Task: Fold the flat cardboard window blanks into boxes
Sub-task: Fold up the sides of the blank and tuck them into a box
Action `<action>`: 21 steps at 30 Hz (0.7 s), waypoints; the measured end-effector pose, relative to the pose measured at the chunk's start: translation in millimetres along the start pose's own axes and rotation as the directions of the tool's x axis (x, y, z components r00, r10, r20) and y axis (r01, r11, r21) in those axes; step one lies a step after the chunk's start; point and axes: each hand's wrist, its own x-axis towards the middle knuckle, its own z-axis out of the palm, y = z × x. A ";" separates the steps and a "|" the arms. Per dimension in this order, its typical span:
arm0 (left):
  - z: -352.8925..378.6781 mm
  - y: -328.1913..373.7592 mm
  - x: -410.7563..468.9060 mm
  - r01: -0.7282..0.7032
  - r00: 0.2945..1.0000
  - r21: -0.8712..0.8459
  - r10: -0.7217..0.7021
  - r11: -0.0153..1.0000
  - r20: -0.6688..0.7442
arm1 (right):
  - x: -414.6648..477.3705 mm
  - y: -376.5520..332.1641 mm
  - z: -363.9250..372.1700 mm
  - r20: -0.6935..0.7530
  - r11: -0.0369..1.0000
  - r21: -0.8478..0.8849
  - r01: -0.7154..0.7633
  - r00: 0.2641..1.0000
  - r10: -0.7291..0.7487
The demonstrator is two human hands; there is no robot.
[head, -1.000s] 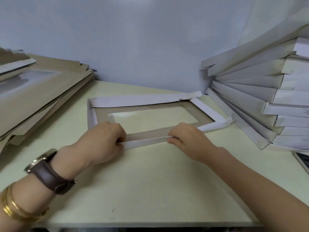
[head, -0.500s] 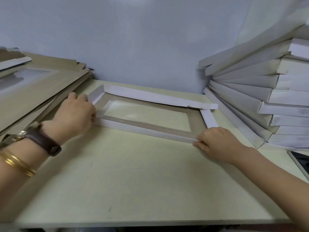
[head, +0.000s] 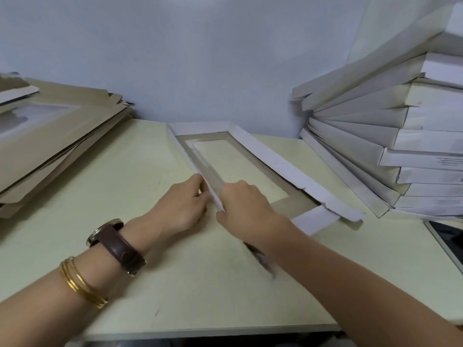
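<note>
Where the pale table meets the wall, one window blank lies brown side up. It is turned so that its long axis runs away from the person, slanting from far left to near right. The clear window shows the table surface through it.

Both hands are at the near end of the left long flap, a narrow white strip raised off the table along the blank's left edge. The left hand is outside the flap, fingers curled and pinching the strip from that side. The right hand is inside the flap, fingers curled down over the strip and the brown border, gripping it. The two hands are just beside each other, with only the flap between them. Fingertip contact under the right hand is hidden.

The right long flap is white, stands tilted up from the brown border, and has a ragged near end. The far short flap is white and also raised. The near short flap lies flat on the table, partly behind the right forearm.

The left wrist bears a wristwatch on a brown strap, with gold bangles below it.

A stack of flat brown blanks stands to the left, fanned and uneven. A stack of folded white boxes stands to the right, leaning, well apart from the hands. A dark-screened device lies at the right edge, cut off by the frame.
</note>
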 end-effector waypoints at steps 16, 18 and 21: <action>-7.6 -2.9 24.5 0.079 0.997 0.112 -0.076 0.991 -0.032 | 27.0 1.2 1.0 0.207 0.827 0.546 -0.134 0.978 0.022; -6.3 -3.6 26.1 0.088 0.996 0.208 -0.081 0.974 -0.039 | 23.7 10.6 -1.1 0.217 0.838 0.539 -0.091 0.976 -0.034; -7.5 -4.9 29.7 0.080 0.997 0.363 -0.077 0.928 -0.021 | 17.0 28.6 -6.0 0.168 0.918 0.398 0.005 0.983 -0.078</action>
